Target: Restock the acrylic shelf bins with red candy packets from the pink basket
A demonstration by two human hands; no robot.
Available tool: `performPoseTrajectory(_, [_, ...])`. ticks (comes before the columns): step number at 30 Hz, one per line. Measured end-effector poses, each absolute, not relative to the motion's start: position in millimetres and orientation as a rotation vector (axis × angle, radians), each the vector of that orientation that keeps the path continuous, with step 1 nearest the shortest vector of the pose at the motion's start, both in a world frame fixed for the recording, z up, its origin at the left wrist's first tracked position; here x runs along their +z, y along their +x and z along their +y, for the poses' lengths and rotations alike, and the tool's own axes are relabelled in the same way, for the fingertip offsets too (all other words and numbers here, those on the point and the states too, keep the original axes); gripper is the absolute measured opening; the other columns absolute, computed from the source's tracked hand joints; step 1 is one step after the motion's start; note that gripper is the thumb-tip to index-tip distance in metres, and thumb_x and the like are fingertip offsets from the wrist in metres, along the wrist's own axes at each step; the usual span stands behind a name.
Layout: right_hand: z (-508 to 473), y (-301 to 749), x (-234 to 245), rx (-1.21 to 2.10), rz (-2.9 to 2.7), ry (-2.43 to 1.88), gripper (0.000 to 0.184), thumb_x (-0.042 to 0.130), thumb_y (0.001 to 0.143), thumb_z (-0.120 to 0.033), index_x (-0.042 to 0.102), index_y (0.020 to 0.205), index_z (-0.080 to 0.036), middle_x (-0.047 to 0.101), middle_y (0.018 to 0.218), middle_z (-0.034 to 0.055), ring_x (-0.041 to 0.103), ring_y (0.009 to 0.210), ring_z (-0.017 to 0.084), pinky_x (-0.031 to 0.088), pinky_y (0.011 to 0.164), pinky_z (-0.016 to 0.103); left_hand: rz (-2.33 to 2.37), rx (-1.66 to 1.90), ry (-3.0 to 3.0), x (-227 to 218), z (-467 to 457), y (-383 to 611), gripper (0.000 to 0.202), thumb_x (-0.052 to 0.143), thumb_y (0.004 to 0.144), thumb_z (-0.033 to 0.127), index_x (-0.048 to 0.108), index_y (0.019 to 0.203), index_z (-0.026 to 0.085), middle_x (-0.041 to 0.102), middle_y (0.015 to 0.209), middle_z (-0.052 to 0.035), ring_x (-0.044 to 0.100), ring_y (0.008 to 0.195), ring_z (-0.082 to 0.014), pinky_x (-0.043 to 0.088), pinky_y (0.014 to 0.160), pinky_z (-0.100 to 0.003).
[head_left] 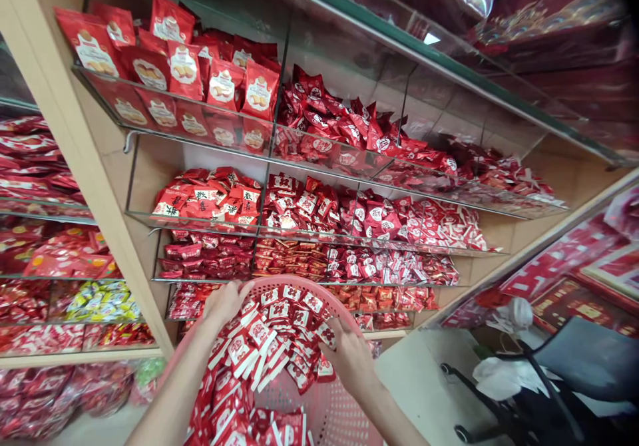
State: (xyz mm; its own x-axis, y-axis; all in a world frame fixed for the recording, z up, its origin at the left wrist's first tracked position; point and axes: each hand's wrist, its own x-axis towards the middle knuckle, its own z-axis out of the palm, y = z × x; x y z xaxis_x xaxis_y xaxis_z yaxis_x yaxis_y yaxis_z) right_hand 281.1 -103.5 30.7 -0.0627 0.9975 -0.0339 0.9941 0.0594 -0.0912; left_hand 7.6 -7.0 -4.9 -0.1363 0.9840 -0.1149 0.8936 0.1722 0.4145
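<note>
A pink perforated plastic basket [344, 305] sits low in the middle of the view, loaded with small red-and-white wrapped candy packets [259, 331]. My left hand [228, 303] is closed over the basket's far left rim. Inside the basket, on the right, my right hand [348, 356] has its fingers curled against several candy packets, with thumb and fingers around them. Its fingertips are partly hidden among the wrappers. More packets lie deeper in the near left part, and the pink bottom shows at the right.
Glass-fronted shelves [219, 229] ahead hold red packets sorted by dividers. Large red biscuit packets [184, 70] stand on the upper left shelf. Another shelf unit with yellow packets [104, 301] is at left. An office chair [584, 359] stands at right on the pale floor [414, 379].
</note>
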Motion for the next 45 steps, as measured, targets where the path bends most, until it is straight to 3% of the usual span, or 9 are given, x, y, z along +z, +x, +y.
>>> performPoseTrajectory(10, [-111, 271, 21, 0.016, -2.412, -2.149, 0.021, 0.047, 0.083, -0.019, 0.051, 0.104, -0.021, 0.059, 0.106, 0.0083, 0.064, 0.081, 0.023, 0.047, 0.063, 0.03, 2.103, 0.344, 1.801, -1, -10, 8, 0.063, 0.018, 0.084, 0.062, 0.062, 0.096, 0.019, 0.068, 0.095, -0.0157, 0.063, 0.089, -0.0332, 0.045, 0.071, -0.039])
performPoseTrajectory(23, [-98, 251, 12, -0.022, -2.337, -2.174, 0.019, 0.044, 0.083, -0.012, 0.051, 0.101, -0.015, 0.054, 0.11, 0.0157, 0.067, 0.069, 0.021, 0.048, 0.052, 0.027, 2.111, 0.355, 1.794, -7, -7, 5, 0.061, 0.023, 0.082, 0.063, 0.064, 0.095, 0.02, 0.069, 0.094, -0.014, 0.063, 0.087, -0.0318, 0.045, 0.07, -0.037])
performPoseTrajectory(30, [-91, 251, 7, -0.018, -2.269, -2.134, 0.02, 0.053, 0.082, -0.02, 0.048, 0.101, -0.017, 0.053, 0.106, 0.0114, 0.066, 0.07, 0.021, 0.046, 0.051, 0.026, 2.111, 0.357, 1.813, -5, -7, 6, 0.062, 0.021, 0.083, 0.063, 0.063, 0.097, 0.02, 0.068, 0.095, -0.0144, 0.063, 0.089, -0.0327, 0.045, 0.071, -0.038])
performPoseTrajectory(37, [-81, 251, -4, -0.043, -2.22, -2.083, 0.03, 0.056, 0.081, -0.023, 0.044, 0.108, -0.018, 0.051, 0.112, 0.0133, 0.066, 0.072, 0.02, 0.046, 0.055, 0.027, 2.103, 0.355, 1.807, -3, -8, 6, 0.062, 0.019, 0.083, 0.063, 0.062, 0.097, 0.02, 0.068, 0.095, -0.0142, 0.063, 0.089, -0.0338, 0.045, 0.07, -0.039])
performPoseTrajectory(45, [-94, 256, 1, -0.105, -2.267, -2.079, 0.033, 0.063, 0.077, -0.029, 0.045, 0.103, -0.019, 0.053, 0.11, 0.01, 0.065, 0.073, 0.022, 0.046, 0.056, 0.029, 2.106, 0.348, 1.813, -3, -7, 6, 0.064, 0.017, 0.082, 0.064, 0.062, 0.093, 0.02, 0.068, 0.093, -0.0145, 0.063, 0.089, -0.0342, 0.044, 0.07, -0.039])
